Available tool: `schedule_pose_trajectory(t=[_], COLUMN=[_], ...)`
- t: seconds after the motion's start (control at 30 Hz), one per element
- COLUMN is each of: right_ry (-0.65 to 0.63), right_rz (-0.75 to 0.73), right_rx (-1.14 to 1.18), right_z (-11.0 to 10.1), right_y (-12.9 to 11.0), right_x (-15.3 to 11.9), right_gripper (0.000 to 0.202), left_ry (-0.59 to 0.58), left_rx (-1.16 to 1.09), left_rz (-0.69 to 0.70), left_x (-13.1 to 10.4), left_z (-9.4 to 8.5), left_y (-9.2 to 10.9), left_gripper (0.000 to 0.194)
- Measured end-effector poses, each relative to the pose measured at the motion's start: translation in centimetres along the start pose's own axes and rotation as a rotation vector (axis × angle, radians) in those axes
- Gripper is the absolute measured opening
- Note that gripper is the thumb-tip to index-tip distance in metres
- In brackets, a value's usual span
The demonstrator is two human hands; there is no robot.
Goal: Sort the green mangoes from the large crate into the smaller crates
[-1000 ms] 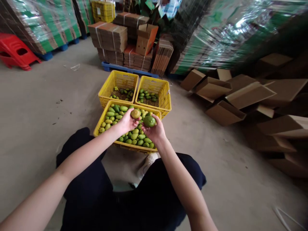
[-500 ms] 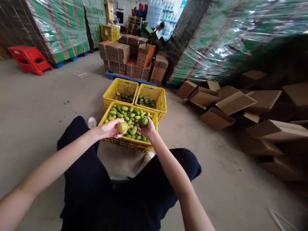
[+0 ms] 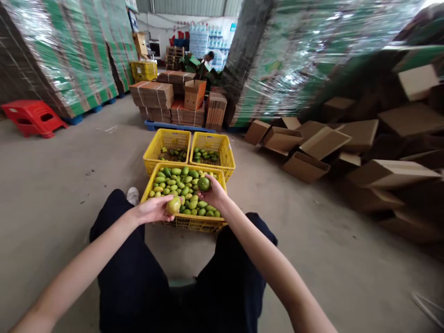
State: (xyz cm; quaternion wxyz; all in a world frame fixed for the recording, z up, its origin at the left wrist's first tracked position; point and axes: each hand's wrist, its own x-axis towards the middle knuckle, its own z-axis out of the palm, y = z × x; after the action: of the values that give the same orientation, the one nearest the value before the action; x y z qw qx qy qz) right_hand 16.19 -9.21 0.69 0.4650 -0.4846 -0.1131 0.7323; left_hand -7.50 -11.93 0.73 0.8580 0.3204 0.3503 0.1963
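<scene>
A yellow-green fruit [image 3: 174, 205] rests in my left hand [image 3: 155, 209], whose fingers curl under it over the near left part of the full crate. My right hand [image 3: 214, 190] grips a dark green fruit [image 3: 204, 184] above the crate's right half. The yellow crate [image 3: 194, 223] below holds several green and yellowish fruits. Behind it stand two more yellow crates, the left one [image 3: 149, 159] and the right one [image 3: 231, 163], each with some green fruits at the bottom.
Bundled flat cardboard [image 3: 152, 95] sits on a blue pallet [image 3: 180, 127] beyond the crates. A red stool [image 3: 33, 118] stands at the left. Cardboard boxes [image 3: 326, 141] lie piled at the right, beside wrapped green stacks [image 3: 277, 78]. A person [image 3: 209, 56] is partly visible far back.
The view has tilted up, so the crates appear lower. My left hand has moved slightly down and left of the right hand, which has turned its fruit a little. Both fruits remain held.
</scene>
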Motion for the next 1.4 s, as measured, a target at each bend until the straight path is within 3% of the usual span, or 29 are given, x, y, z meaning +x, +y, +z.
schedule_pose_trajectory(t=[0.13, 0.27, 0.47, 0.53, 0.63, 0.73, 0.87, 0.97, 1.07, 1.2, 1.4], right_ry=[0.009, 0.04, 0.083, 0.136, 0.206, 0.236, 0.31, 0.324, 0.32, 0.282, 0.279], right_rz=[-0.146, -0.365, -0.778, -0.913, -1.122, -1.282, -1.211, -1.125, -1.192, -1.263, -1.206], right_rx=[-0.043, -0.133, -0.438, -0.628, -0.876, -1.014, -0.898, -0.786, -0.865, -1.012, -0.922], right_z=[0.5, -0.6, -3.7, -4.6, -5.7, -6.0, -5.1, -4.4, -4.4, -4.8, -4.4], right_y=[-1.5, -1.3, 0.4, 0.5, 0.1, -0.4, -0.5, -0.5, -0.5, -0.1, 0.4], right_x=[2.2, 5.4, 9.0, 9.3, 9.4, 9.4, 9.4, 9.2, 8.8, 8.5, 8.8], right_gripper=[0.018, 0.042, 0.07, 0.066, 0.05, 0.039, 0.043, 0.049, 0.043, 0.037, 0.04], left_ry=[0.142, 0.269, 0.186, 0.249, 0.416, 0.479, 0.507, 0.506, 0.498, 0.479, 0.404], left_rx=[0.009, 0.039, 0.249, 0.372, 0.565, 0.669, 0.859, 0.96, 0.959, 0.908, 0.811], left_rz=[0.127, 0.229, 0.22, 0.349, 0.659, 0.905, 1.098, 1.146, 1.161, 1.122, 0.984], left_x=[1.7, 5.5, 11.8, 14.1, 17.2, 19.0, 19.4, 18.8, 17.8, 16.8, 17.1], left_z=[0.0, -1.6, -3.9, -4.1, -3.9, -3.1, -2.3, -2.3, -2.4, -2.4, -2.5], left_y=[2.3, 3.4, 2.8, 2.3, 1.6, 1.5, 2.5, 3.0, 3.2, 3.2, 2.6], left_gripper=[0.053, 0.053, 0.045, 0.047, 0.043, 0.037, 0.03, 0.028, 0.03, 0.03, 0.03])
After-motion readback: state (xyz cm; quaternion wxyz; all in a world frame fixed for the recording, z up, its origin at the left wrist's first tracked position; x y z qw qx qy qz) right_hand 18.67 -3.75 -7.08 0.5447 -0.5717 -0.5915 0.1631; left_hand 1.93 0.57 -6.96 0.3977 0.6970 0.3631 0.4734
